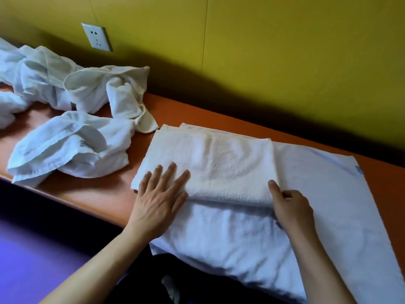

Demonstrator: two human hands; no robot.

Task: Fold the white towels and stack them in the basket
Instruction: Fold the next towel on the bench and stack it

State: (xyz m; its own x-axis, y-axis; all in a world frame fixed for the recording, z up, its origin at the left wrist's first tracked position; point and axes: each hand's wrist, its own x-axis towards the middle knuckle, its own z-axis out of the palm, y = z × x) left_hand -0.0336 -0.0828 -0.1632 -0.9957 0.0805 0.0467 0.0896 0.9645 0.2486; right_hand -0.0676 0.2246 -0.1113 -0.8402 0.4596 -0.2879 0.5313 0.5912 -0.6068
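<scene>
A folded white towel (219, 163) lies on top of a larger white towel (317, 205) spread flat over the orange table (92, 191). My left hand (160, 200) presses flat on the folded towel's near left corner, fingers straight. My right hand (291, 207) sits at the folded towel's near right corner, thumb on top and fingers curled under its edge, pinching it. Several crumpled white towels (72, 141) lie in a heap at the left. No basket is in view.
A yellow wall (285, 62) with a white power socket (97, 37) runs along the table's far edge. The spread towel hangs over the table's near edge towards dark clothing (197, 281). A purple floor (32, 255) shows at lower left.
</scene>
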